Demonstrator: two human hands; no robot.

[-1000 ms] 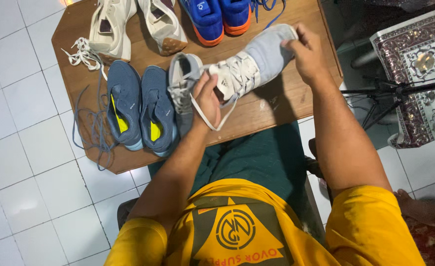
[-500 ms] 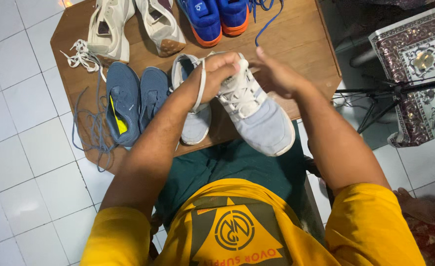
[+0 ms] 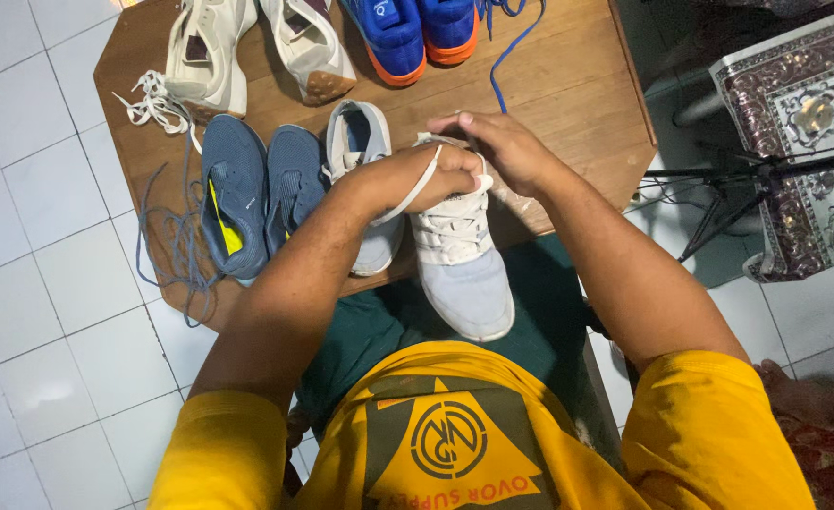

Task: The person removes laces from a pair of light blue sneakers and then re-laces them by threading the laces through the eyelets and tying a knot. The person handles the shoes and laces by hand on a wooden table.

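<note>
A light grey sneaker with white laces lies at the near edge of the wooden table, its toe pointing at me and hanging over my lap. My left hand is closed on a white lace end at the shoe's opening. Just right of it, my right hand grips the shoe's heel and collar. The matching grey sneaker lies beside it on the left, partly hidden by my left forearm.
A blue pair with yellow insoles and loose grey-blue laces lies left. A cream pair and a blue-and-orange pair sit at the far edge. A patterned mat and a tripod stand right on the white tiled floor.
The grey sneaker was swung round from toe pointing far right to toe pointing at me and set down on the near table edge. Both hands came together at its opening.
</note>
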